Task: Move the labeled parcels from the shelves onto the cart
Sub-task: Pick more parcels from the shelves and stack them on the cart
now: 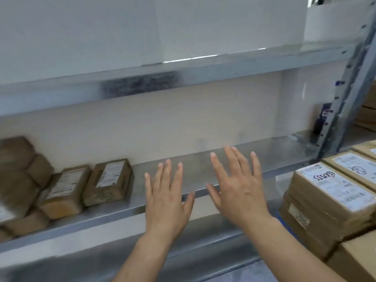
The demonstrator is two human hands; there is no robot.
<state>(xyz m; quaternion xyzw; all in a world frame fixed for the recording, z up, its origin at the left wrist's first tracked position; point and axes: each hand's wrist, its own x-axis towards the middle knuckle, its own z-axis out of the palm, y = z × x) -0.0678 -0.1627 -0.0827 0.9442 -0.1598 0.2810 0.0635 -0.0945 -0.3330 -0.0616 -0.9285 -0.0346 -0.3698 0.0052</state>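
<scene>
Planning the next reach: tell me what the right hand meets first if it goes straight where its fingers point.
The right hand points across a bare stretch of the metal shelf, so it would likely reach the beige back wall first. Depth is unclear, so it may graze the shelf sooner.

A stockroom, this was: grey steel shelving (284, 151) crossed mid-frame, labeled brown parcels (107, 180) sat lower left, stacked cartons (325, 200) lower right.
</scene>
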